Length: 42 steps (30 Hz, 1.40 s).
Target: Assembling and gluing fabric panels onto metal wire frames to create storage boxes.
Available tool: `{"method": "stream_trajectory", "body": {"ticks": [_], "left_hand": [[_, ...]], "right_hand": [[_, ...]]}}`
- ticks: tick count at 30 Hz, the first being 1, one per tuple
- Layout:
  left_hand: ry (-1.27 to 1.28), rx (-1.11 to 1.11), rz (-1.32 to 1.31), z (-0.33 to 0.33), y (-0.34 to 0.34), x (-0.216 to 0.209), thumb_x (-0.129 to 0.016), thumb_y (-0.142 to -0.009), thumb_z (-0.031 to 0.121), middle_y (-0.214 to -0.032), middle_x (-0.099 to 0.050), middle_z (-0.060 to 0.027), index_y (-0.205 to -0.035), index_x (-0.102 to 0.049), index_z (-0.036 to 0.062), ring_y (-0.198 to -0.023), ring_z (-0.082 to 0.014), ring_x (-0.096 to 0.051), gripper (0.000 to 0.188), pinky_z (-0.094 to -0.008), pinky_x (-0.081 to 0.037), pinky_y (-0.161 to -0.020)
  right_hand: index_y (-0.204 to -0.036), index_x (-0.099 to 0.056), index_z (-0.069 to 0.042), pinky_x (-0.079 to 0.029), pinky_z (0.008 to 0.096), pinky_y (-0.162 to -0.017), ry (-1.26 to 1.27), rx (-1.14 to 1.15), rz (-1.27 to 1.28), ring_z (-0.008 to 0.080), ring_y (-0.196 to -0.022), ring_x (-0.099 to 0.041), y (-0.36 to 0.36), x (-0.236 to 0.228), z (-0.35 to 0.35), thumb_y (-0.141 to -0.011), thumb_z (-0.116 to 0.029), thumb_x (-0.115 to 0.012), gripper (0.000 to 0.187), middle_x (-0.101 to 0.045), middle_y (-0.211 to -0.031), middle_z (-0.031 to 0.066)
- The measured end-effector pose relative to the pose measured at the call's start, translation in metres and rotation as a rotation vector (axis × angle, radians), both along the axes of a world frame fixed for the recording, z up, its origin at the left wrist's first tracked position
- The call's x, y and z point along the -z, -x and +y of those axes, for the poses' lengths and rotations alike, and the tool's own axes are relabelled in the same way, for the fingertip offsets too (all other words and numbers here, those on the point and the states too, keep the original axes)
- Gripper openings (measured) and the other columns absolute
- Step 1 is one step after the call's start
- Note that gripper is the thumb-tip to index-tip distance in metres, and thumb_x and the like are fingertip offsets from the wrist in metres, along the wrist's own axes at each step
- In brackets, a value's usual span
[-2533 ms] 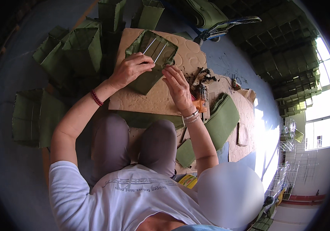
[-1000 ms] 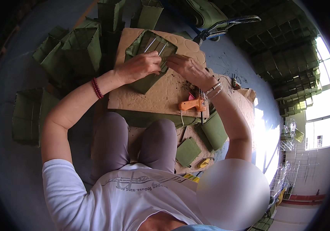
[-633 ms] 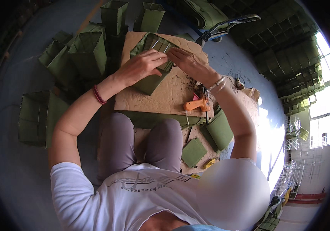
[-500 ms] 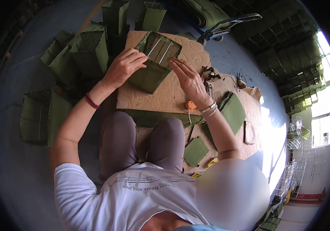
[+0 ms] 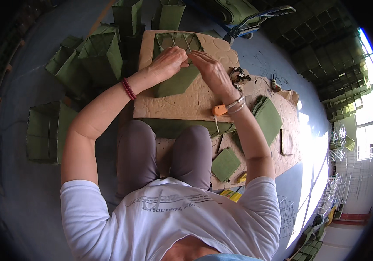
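A green fabric box with thin metal wires inside its opening lies on the cardboard-covered table in front of me. Over that opening my two hands meet. My left hand is closed, its fingers curled; what they grip is hidden. Bent at the knuckles, my right hand has its fingertips pressed together against the left one's, and anything between them is too small to make out. Below my right wrist rests an orange object with a pale cord hanging from it.
Several green boxes stand on the floor at the left. The cardboard covers the work surface. Folded green fabric and a small green piece lie to my right. A trolley stands beyond; stacked green boxes line the far right.
My left hand has moved right, across the box opening, and now meets my right hand. The box has turned slightly and shifted a little. More of the orange object shows.
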<state>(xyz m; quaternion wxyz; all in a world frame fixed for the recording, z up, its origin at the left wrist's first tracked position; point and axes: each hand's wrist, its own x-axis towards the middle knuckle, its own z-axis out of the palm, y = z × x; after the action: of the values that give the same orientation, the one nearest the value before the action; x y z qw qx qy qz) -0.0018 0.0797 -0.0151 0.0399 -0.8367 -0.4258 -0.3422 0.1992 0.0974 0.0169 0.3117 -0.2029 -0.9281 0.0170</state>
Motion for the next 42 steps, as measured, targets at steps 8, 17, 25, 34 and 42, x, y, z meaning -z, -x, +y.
{"method": "stream_trajectory", "body": {"ticks": [8,17,25,34,42], "left_hand": [[-0.408,-0.076,-0.106,-0.061,0.042,-0.016,-0.07,-0.076,0.0,-0.098,-0.066,-0.0085,-0.098,-0.068,0.0,-0.088,-0.0227,-0.062,0.022,-0.0328,-0.053,-0.075],[-0.389,0.045,0.021,-0.041,0.026,0.005,-0.072,-0.073,0.003,-0.102,-0.065,-0.0063,-0.099,-0.068,0.0014,-0.095,-0.0217,-0.061,0.027,-0.0332,-0.053,-0.08],[0.004,0.16,0.115,-0.014,-0.008,-0.018,-0.073,-0.074,0.012,-0.081,-0.06,-0.0083,-0.081,-0.063,-0.0001,-0.086,-0.0252,-0.057,0.017,-0.0384,-0.048,-0.077],[-0.435,-0.096,-0.21,-0.044,0.026,-0.004,-0.07,-0.077,0.006,-0.097,-0.067,-0.0061,-0.096,-0.069,0.002,-0.098,-0.0211,-0.062,0.019,-0.032,-0.054,-0.079],[-0.36,0.055,0.073,-0.018,0.023,0.008,-0.061,-0.076,0.006,-0.105,-0.063,-0.0065,-0.106,-0.065,0.0008,-0.103,-0.0224,-0.058,0.031,-0.0324,-0.05,-0.091]], "right_hand": [[-0.107,-0.062,-0.001,-0.041,0.0448,-0.105,-0.071,0.129,0.271,0.0279,-0.113,-0.06,0.014,0.046,-0.008,-0.083,0.0,-0.061,0.024,-0.067,-0.105,0.0116],[-0.094,-0.066,-0.001,-0.039,0.045,-0.107,0.131,-0.002,0.262,0.0255,-0.113,-0.061,0.0,0.035,0.015,-0.084,-0.004,-0.065,0.01,-0.069,-0.098,0.0113],[-0.082,-0.066,0.003,-0.041,0.0444,-0.104,0.242,-0.055,0.203,0.0285,-0.104,-0.065,-0.003,0.028,0.053,-0.089,-0.016,-0.064,0.02,-0.069,-0.088,0.0137],[-0.113,-0.061,-0.001,-0.041,0.0448,-0.105,-0.02,0.127,0.319,0.0279,-0.12,-0.056,-0.003,0.041,-0.039,-0.086,-0.003,-0.063,0.026,-0.063,-0.118,0.0125],[-0.106,-0.062,-0.002,-0.042,0.0456,-0.104,-0.157,0.232,0.184,0.029,-0.104,-0.059,0.024,0.049,-0.036,-0.081,-0.004,-0.065,0.025,-0.061,-0.103,0.0124]]}}
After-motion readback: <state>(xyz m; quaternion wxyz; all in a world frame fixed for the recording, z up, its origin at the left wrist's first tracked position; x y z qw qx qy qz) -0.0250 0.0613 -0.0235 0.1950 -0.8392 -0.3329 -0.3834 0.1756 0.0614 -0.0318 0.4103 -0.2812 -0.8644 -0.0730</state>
